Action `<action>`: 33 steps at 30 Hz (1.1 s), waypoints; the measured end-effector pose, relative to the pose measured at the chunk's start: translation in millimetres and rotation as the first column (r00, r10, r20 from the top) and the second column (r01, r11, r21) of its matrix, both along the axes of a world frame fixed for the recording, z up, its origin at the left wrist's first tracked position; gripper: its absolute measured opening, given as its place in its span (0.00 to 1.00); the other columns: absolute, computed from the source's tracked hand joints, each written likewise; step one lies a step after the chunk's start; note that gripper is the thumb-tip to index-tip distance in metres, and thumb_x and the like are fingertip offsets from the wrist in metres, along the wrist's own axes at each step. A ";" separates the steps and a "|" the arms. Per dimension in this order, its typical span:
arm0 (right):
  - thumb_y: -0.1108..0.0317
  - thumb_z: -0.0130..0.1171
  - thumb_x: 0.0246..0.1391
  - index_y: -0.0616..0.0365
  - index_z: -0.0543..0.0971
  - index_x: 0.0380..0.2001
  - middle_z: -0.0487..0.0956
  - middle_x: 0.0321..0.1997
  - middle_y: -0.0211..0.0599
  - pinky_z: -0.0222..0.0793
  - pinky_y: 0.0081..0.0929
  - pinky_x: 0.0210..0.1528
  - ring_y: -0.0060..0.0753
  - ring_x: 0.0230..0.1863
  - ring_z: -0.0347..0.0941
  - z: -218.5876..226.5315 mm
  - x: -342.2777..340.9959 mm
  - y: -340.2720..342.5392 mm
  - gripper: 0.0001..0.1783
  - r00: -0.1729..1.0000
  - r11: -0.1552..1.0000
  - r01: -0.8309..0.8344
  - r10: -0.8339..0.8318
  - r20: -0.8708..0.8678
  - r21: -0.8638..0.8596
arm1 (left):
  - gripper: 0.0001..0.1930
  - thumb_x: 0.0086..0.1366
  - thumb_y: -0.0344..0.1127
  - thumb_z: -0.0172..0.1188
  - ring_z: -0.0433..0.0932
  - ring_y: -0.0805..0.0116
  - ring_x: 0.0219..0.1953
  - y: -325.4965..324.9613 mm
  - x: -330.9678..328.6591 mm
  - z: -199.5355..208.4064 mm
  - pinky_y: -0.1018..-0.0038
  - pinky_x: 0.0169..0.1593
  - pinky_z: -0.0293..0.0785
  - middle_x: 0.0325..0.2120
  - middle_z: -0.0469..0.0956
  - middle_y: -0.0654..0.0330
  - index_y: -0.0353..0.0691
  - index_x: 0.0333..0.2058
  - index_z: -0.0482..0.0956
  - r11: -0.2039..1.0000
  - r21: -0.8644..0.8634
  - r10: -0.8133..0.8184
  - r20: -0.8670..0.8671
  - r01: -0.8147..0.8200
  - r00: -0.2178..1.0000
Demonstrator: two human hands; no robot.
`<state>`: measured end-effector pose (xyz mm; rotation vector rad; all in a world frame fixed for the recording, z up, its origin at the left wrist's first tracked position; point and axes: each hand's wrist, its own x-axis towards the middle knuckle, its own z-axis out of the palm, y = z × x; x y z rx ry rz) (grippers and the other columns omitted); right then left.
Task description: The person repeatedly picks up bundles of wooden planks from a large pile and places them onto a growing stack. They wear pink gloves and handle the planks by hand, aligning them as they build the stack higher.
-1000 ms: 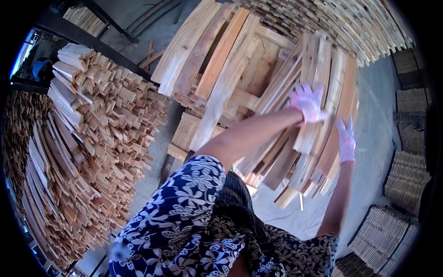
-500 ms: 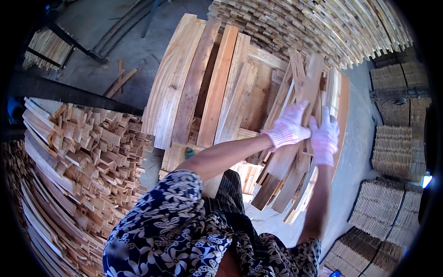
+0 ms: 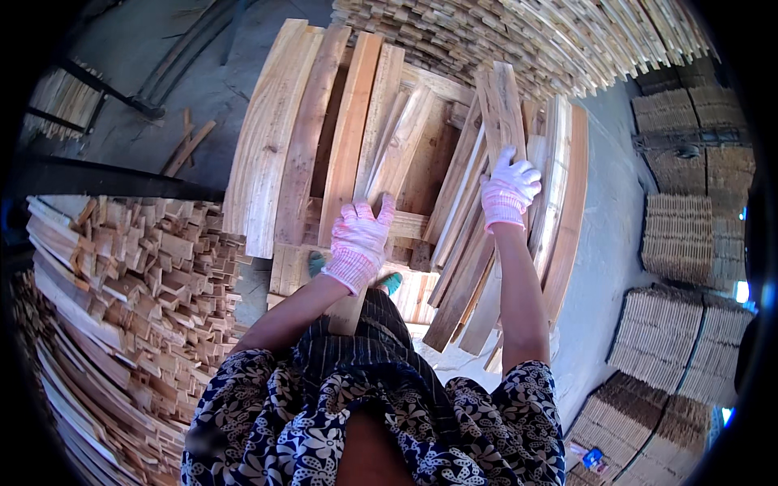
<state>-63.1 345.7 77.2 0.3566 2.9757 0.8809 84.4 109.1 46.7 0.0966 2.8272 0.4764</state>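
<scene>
As the left hand (image 3: 361,236) lay on one board (image 3: 405,138), the right hand (image 3: 510,194) covered part of another

Closest to the person's flowered navy top (image 3: 243,417), a dark striped garment (image 3: 369,328) met the left board's near end. Both hands wore pink-and-white gloves. On the left, the fingers were bent over the wood, thumb pointing outward; I couldn't tell whether they gripped it. Slightly farther out, the right hand had one finger fairly straight and the others curled on its board (image 3: 510,101); its grip, too, I couldn't judge. Between those boards showed a wooden crosspiece (image 3: 412,224). Long planks (image 3: 351,134) flanked it leftward, more planks (image 3: 559,170) rightward. Beyond rose a heap of short offcuts (image 3: 150,271) at left, slat bundles (image 3: 679,236) at right, and, farthest ahead, a broad batten stack (image 3: 486,49).
</scene>
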 end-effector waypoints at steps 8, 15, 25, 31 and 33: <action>0.47 0.69 0.54 0.42 0.58 0.71 0.71 0.57 0.52 0.80 0.48 0.43 0.55 0.53 0.75 4.8 -3.3 3.7 0.47 0.993 0.963 0.113 -0.104 0.049 -0.244 | 0.40 0.63 0.43 0.59 0.71 0.36 0.56 44.1 -60.5 43.5 0.50 0.57 0.73 0.56 0.66 0.38 0.52 0.72 0.53 0.920 0.331 0.226 -0.008 -0.211 0.974; 0.52 0.66 0.54 0.47 0.62 0.67 0.72 0.57 0.57 0.81 0.52 0.48 0.63 0.55 0.77 32.7 -7.9 1.8 0.40 0.989 0.877 0.137 -0.099 0.106 -0.461 | 0.32 0.67 0.38 0.54 0.60 0.33 0.68 110.5 -112.3 -53.0 0.37 0.64 0.59 0.63 0.61 0.34 0.43 0.69 0.59 0.960 -0.120 0.194 -0.368 -0.254 0.909; 0.42 0.59 0.56 0.45 0.60 0.74 0.70 0.62 0.68 0.69 0.50 0.62 0.67 0.58 0.73 17.4 -5.7 0.0 0.46 0.995 0.427 -0.092 0.008 -0.098 -0.899 | 0.26 0.61 0.38 0.55 0.52 0.32 0.71 41.4 -100.4 -42.0 0.34 0.70 0.41 0.66 0.60 0.38 0.41 0.59 0.72 0.984 -0.114 0.084 -0.385 -0.138 0.919; 0.46 0.60 0.61 0.45 0.60 0.69 0.73 0.50 0.57 0.78 0.55 0.48 0.60 0.54 0.77 -52.2 34.2 -103.1 0.38 0.997 0.773 -0.002 -0.047 -0.061 -0.635 | 0.33 0.61 0.52 0.60 0.55 0.36 0.72 -14.7 -91.2 -17.3 0.43 0.73 0.47 0.68 0.58 0.38 0.42 0.62 0.70 0.981 0.162 -0.058 -0.260 0.102 0.964; 0.52 0.55 0.64 0.43 0.58 0.70 0.72 0.53 0.56 0.78 0.55 0.47 0.60 0.52 0.78 -61.8 40.8 -123.8 0.34 0.996 0.771 0.086 -0.073 0.047 -0.631 | 0.33 0.60 0.55 0.62 0.63 0.38 0.66 -62.5 -85.4 -1.4 0.48 0.69 0.58 0.62 0.67 0.42 0.42 0.59 0.72 0.989 0.090 -0.054 -0.490 0.113 0.870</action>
